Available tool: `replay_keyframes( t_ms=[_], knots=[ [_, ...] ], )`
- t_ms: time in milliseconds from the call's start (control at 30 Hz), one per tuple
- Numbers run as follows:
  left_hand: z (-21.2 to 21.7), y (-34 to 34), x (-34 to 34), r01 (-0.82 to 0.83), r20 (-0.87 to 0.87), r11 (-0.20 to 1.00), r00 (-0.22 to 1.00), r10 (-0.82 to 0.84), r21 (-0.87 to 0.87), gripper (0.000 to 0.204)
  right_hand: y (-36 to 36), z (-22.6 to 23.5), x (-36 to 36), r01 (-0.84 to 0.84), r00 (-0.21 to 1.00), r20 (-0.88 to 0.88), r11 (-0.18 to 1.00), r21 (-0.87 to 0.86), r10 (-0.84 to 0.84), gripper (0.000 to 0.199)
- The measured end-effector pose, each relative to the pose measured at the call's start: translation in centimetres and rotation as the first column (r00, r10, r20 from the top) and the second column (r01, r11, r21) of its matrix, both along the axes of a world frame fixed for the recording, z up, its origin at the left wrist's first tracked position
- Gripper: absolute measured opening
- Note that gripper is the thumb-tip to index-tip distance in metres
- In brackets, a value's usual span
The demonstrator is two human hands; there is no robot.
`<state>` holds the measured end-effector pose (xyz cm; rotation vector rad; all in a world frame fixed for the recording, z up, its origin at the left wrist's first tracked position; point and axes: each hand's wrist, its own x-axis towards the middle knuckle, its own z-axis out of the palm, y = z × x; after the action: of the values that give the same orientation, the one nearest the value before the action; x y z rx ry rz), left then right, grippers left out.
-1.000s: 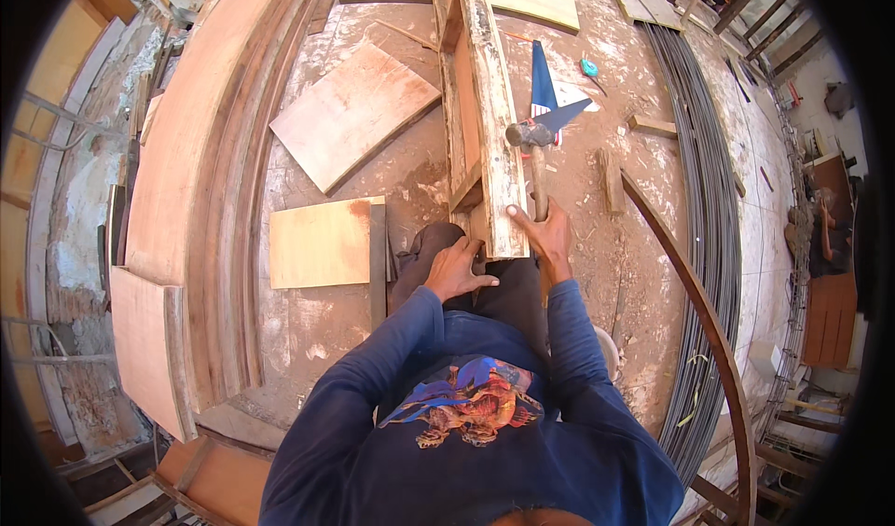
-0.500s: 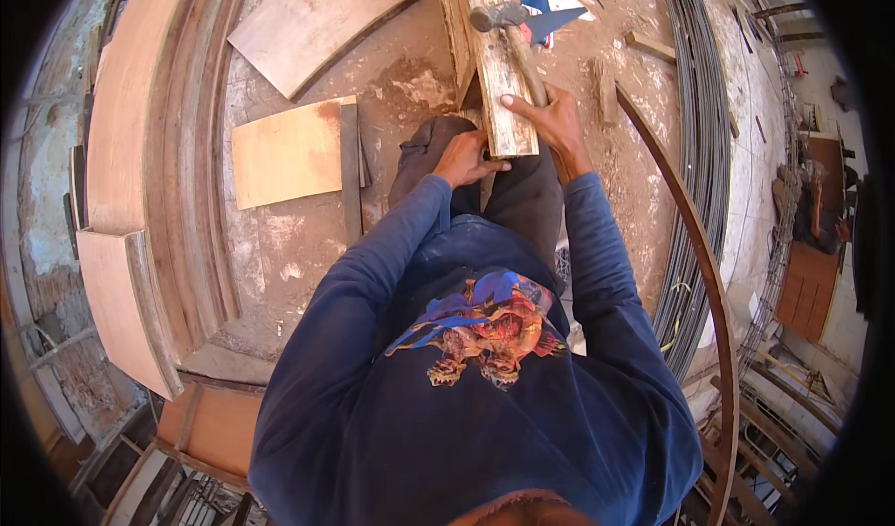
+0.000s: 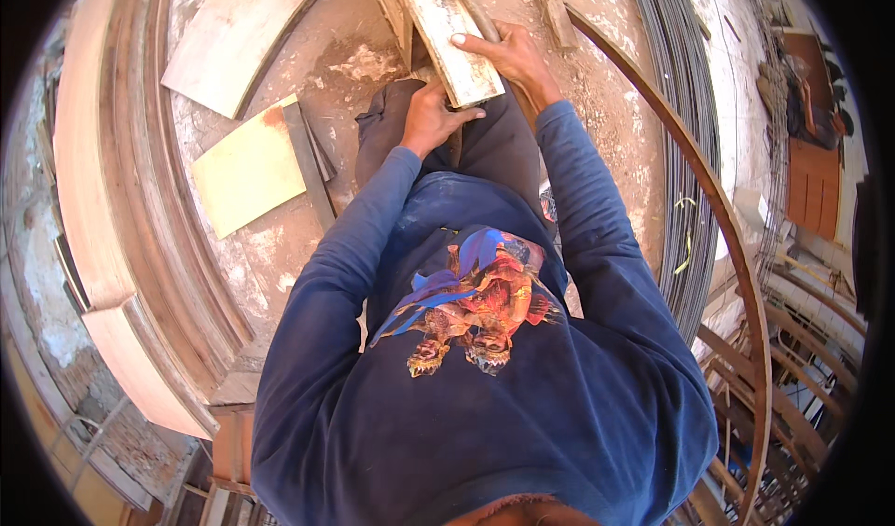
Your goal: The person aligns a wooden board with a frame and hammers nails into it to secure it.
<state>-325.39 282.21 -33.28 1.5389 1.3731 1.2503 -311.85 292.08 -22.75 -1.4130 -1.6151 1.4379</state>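
1. Weathered pale wooden plank (image 3: 447, 36) lies lengthwise away from the person, its near end resting over the dark-trousered knees.
2. Left hand (image 3: 433, 116) sits just below the plank's near end, fingers curled up against its underside and end edge; it looks like a clasp on the wood, though the thumb is hidden, so I cannot be sure how firm it is.
3. Right hand (image 3: 508, 55) lies on the plank's right edge, fingers bent over the top face and pressed together, apparently also around a dark handle running along that edge.
4. Left of the plank, on the dusty ground, lie a yellowish square plywood offcut (image 3: 247, 172) and, farther up, a larger grey plywood sheet (image 3: 242, 32).
5. Right of the plank, a long curved rusty steel bar (image 3: 718, 209) arcs past, with a bundle of thin grey rods (image 3: 681, 106) beyond it.
6. To hold the plank well, as I judge it, both hands should bear down evenly so the near end stays seated on the knees and cannot twist, with fingertips kept clear of the splintered end.
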Motion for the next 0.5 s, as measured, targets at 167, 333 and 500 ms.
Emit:
replay_keyframes(
  t_ms=[167, 333, 500],
  knots=[
    [1.0, 1.4, 0.4, 0.089, -0.080, 0.996, 0.993, -0.090, -0.021, 0.047, 1.4, -1.5, 1.6, 0.049, 0.998, 0.040, 0.999, 0.015, -0.050, 0.056],
    [0.0, 2.1, 0.3, 0.108, -0.141, 0.994, 0.984, -0.108, -0.010, 0.037, 2.0, -3.8, 2.4, 0.002, 0.999, -0.047, 0.998, 0.056, 0.000, 0.064],
    [1.3, 2.0, -0.1, 0.158, -0.198, 0.986, 0.966, -0.167, -0.062, 0.043, 1.3, -4.0, 1.9, 0.028, 0.988, -0.150, 0.998, 0.063, -0.018, 0.059]
  ],
)
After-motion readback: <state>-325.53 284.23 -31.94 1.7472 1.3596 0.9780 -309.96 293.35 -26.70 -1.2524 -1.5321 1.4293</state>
